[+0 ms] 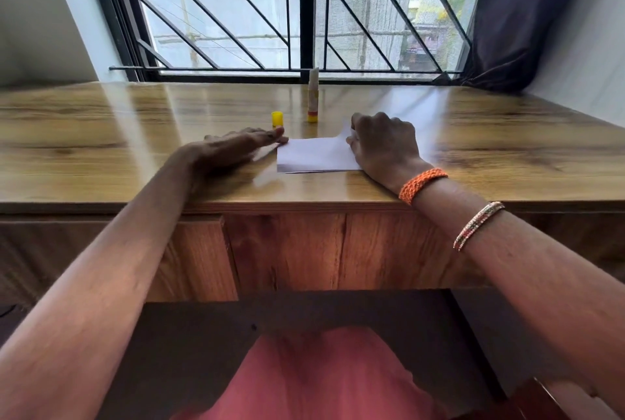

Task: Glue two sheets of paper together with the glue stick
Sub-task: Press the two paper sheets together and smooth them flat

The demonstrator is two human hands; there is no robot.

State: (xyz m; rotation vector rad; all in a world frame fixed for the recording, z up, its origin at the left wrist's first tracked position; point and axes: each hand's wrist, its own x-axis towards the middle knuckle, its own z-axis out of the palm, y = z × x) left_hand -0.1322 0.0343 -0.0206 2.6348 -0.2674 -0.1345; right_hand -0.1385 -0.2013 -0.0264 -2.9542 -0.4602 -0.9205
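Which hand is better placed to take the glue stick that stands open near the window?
Probably the left hand: it lies flat and free near the cap. The right hand grips the paper; the glue stick stands between them.

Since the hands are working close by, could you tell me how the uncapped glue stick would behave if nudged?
The glue stick stands upright, tall on a narrow base, so it would probably tip easily. Being round, it would likely roll on the glossy desk.

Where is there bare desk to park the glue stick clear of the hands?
Bare wood runs left of the yellow cap toward the wall, and right of the right hand toward the curtain. The middle is crowded: glue stick, cap, paper, left hand.
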